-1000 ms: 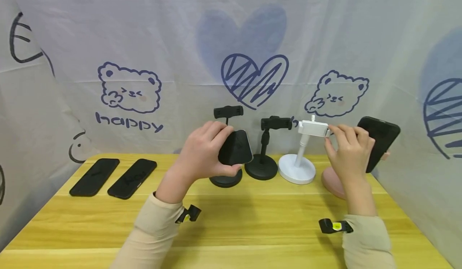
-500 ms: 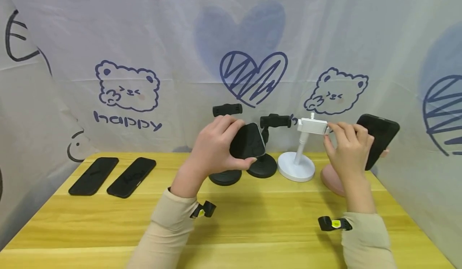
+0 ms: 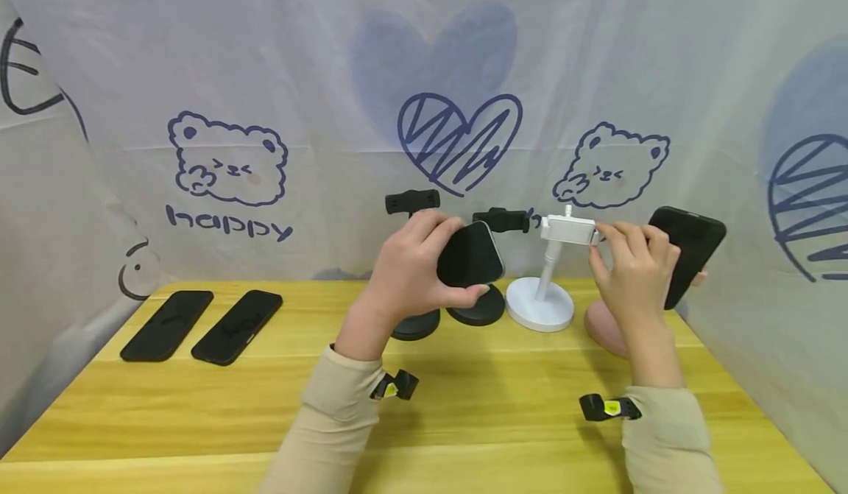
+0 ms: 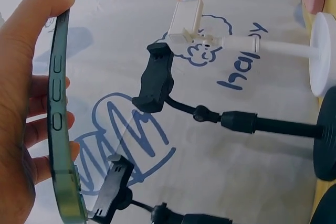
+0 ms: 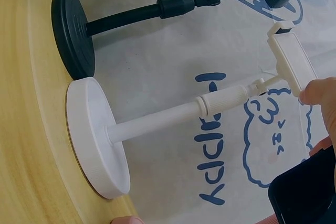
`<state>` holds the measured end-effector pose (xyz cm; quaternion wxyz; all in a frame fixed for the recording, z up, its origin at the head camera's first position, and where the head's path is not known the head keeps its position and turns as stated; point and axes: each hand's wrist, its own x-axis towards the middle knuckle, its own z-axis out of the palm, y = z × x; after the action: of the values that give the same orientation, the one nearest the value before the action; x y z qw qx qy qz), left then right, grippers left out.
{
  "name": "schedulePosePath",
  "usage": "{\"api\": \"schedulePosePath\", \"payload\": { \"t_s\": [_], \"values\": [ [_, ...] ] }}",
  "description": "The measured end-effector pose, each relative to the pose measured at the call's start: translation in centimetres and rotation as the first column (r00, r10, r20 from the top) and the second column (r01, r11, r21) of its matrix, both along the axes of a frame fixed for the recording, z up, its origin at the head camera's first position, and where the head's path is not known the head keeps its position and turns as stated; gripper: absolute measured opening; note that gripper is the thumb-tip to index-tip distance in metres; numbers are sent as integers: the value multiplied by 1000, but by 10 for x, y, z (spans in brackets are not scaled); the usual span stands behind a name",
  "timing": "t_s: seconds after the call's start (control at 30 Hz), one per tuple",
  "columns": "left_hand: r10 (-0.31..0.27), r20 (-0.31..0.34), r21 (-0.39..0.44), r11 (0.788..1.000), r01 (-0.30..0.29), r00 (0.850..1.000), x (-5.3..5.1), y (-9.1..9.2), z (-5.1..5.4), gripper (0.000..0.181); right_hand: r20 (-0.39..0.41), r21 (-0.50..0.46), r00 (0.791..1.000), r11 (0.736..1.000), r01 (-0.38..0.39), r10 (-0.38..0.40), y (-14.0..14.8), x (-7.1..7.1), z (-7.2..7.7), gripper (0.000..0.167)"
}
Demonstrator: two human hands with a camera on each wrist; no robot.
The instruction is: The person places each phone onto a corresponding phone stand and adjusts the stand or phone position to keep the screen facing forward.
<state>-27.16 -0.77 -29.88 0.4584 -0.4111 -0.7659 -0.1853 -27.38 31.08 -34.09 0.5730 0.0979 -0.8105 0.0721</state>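
My left hand [image 3: 411, 266] grips a smartphone [image 3: 470, 255] by its edges, thumb below and fingers above, in the air before the black stands. Edge-on in the left wrist view, the phone [image 4: 59, 103] shows a greenish side with buttons. A white phone stand [image 3: 542, 306] stands to the right of it. Finger and thumb of my right hand [image 3: 636, 277] pinch the right end of that stand's clamp [image 3: 570, 230]. In the right wrist view the thumb lies at the end of the clamp [image 5: 294, 59]. Phone and clamp are apart.
Two black phone stands [image 3: 412, 201] [image 3: 503, 220] stand left of the white one. Behind my right hand, a pink stand [image 3: 604, 328] bears a dark phone [image 3: 692, 251]. Two phones [image 3: 167, 325] [image 3: 237, 327] lie on the wooden table [image 3: 165, 420] at left. A printed curtain [image 3: 331, 52] hangs behind.
My left hand has carried the phone rightward, closer to the white stand, and slightly up. The right hand has stayed at the white clamp. The view has shifted slightly.
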Motion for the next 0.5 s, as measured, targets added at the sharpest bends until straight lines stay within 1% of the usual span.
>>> {"api": "schedulePosePath", "payload": {
  "t_s": [0.17, 0.37, 0.5],
  "values": [
    [-9, 38, 15, 1000, 8, 999, 1, 9, 1, 76, 1, -1, 1000, 1000, 1, -1, 0, -1, 1, 28],
    [-27, 87, 39, 999, 23, 996, 0, 21, -2, 74, 12, -1, 1000, 1000, 8, -8, -1, -1, 1, 29],
    [-28, 103, 65, 998, 21, 994, 0, 29, -1, 74, 8, -1, 1000, 1000, 12, -12, -1, -1, 1, 29]
  ]
}}
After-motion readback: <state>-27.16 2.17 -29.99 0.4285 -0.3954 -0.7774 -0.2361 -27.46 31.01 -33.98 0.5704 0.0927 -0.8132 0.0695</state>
